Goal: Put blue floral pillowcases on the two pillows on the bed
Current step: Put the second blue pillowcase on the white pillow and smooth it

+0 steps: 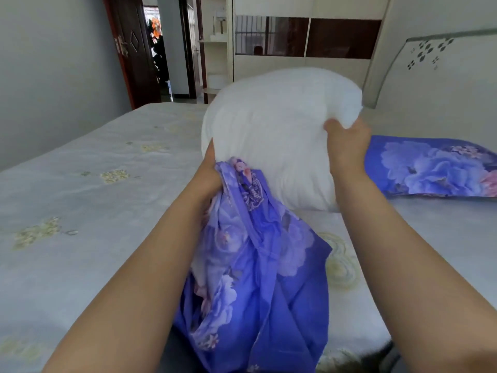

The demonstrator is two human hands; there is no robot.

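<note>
Two bare forearms reach out ahead of me over the bed (80, 200). Nearest, a loose blue floral pillowcase (258, 278) hangs bunched from my left hand (211, 170) down to the bottom edge of view, its folds draped over the pale sheet. My left hand has its fingers curled into the gathered top of that pillowcase, right against the lower left corner of the white pillow (277, 130); whether it also pinches the pillow itself, I cannot tell. My right hand (347, 146) grips the pillow's right edge, thumb and fingers curled into the stuffing. Pillow is uncovered, plump, held tilted up with its lower edge on or just above the sheet. Just right of my right wrist, a second pillow (430, 168) lies flat on the bed, already inside a blue floral case. Behind it stands a pale headboard (430, 68) with a dark petal pattern. Farther back: a light wardrobe (295, 68) with dark panels, and to the left a dark wooden door (131, 49) standing open.
</note>
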